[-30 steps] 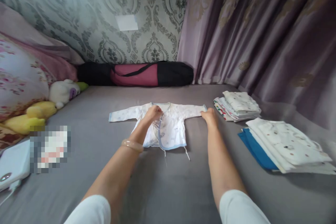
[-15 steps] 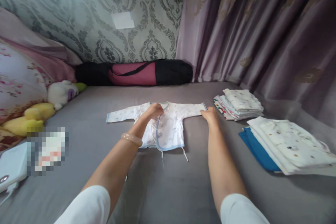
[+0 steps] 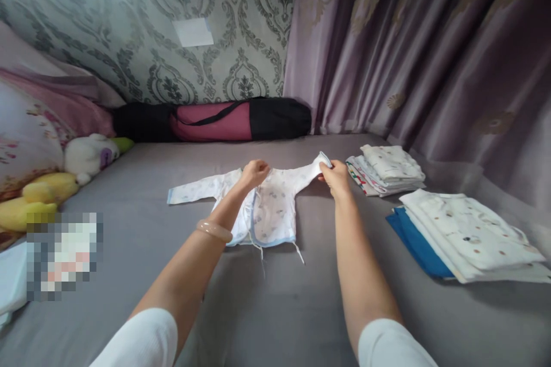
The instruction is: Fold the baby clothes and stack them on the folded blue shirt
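A white baby shirt (image 3: 275, 212) with pale blue trim and a small print lies spread on the grey bed sheet (image 3: 275, 309), its two thin ties trailing from the hem. My left hand (image 3: 255, 172) is closed at the neckline, with the fingers hiding most of the collar. Between thumb and fingers, my right hand (image 3: 334, 176) pinches the cuff of the right-side sleeve, which is raised off the sheet. The other sleeve stretches flat to the left.
Two stacks of folded clothes, a smaller stack (image 3: 390, 169) and a larger one (image 3: 473, 235), sit on the right. A black and maroon long bag (image 3: 210, 120) lies along the wall. Plush toys (image 3: 90, 155), a blurred item (image 3: 71, 255) and a white object (image 3: 12, 281) are left.
My right hand has lifted the sleeve cuff off the sheet and drawn it slightly inward. My left hand has risen a little at the collar. The view has shifted slightly.
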{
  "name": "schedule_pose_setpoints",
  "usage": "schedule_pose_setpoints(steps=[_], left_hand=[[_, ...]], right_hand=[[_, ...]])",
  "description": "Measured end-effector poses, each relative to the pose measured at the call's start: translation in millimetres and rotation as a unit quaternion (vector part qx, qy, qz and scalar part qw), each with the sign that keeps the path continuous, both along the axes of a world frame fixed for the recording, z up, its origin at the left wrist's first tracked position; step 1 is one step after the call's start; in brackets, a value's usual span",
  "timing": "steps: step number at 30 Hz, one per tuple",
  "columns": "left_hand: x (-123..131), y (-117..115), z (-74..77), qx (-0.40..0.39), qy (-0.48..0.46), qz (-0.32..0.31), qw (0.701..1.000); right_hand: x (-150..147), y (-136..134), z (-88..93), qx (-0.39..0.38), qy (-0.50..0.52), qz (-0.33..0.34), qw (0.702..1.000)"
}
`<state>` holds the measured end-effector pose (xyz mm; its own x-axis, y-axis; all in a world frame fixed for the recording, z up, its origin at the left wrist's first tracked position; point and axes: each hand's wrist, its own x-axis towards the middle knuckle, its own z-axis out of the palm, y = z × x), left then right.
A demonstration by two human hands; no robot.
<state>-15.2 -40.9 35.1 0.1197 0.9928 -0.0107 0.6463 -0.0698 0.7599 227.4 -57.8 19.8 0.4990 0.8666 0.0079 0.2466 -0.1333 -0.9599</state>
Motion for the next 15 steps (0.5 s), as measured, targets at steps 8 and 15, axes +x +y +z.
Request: schedule_pose_setpoints(steps=[8, 15], left_hand=[[20, 4, 31.1, -0.25, -0.365, -0.006, 0.897], [-8, 0, 16.3, -0.25, -0.371, 0.023, 0.894]], right_hand=[[-72, -8, 14.9, 0.143, -0.043, 0.176, 0.973], [-90, -14, 10.9, 0.11, 0.045, 0.379, 0.918]])
